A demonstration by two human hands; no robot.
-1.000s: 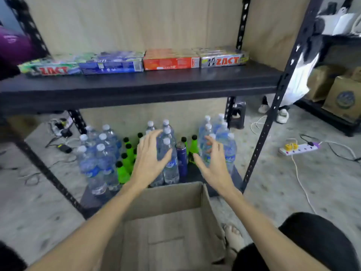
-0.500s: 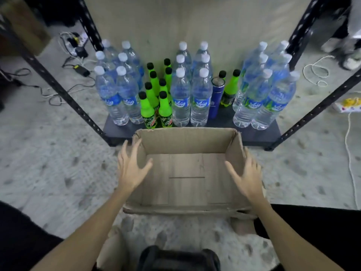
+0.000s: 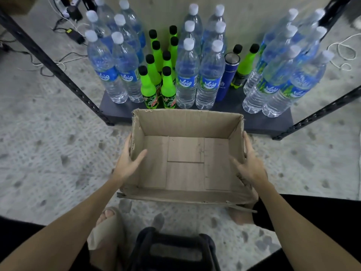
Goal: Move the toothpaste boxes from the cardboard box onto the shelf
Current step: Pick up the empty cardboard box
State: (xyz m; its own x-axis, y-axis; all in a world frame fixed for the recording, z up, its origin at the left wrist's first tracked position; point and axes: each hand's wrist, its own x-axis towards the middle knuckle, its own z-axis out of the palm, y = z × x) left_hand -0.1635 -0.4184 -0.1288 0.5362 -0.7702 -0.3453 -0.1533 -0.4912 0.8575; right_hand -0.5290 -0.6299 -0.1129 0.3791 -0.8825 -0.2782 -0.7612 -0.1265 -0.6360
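Hands on the cardboard box (image 3: 185,163): your left hand (image 3: 127,163) clasps its left wall, thumb inside, fingers outside; your right hand (image 3: 248,165) clasps the right wall likewise. Between your palms the box floor is bare, with no toothpaste boxes in view. Just beyond your fingertips sits the bottom shelf (image 3: 269,122), crowded with water bottles (image 3: 187,75) and green bottles (image 3: 150,85).
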